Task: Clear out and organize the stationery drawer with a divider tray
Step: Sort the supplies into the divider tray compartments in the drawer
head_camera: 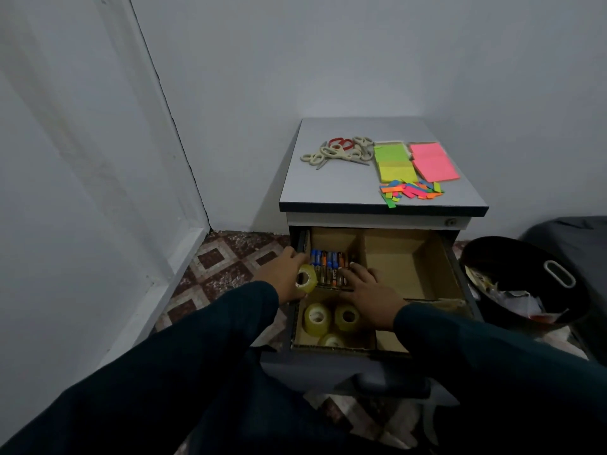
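Both hands are down in the open drawer [460, 277]: the left hand [282, 277] curls round a roll of clear tape [306, 278] at the drawer's left edge, and the right hand [368, 287] lies with fingers fairly straight, its tips touching the row of batteries [328, 266] in the rear left compartment of the cardboard divider tray [410, 267]. Just in front of that, the near left compartment holds three more tape rolls [328, 320], while the big right compartment shows only bare cardboard. Up on the cabinet top [328, 188] wait a heap of scissors [338, 152], then green and pink sticky note pads [417, 160] with loose colored paper strips [410, 190] in front of them. A dark bin [512, 257] with scraps stands at far right. Tape rolls should be light, stiff and a bit slick, best pinched across the ring or hooked through the core; the batteries will likely roll, so nudging them together from the side seems wise.
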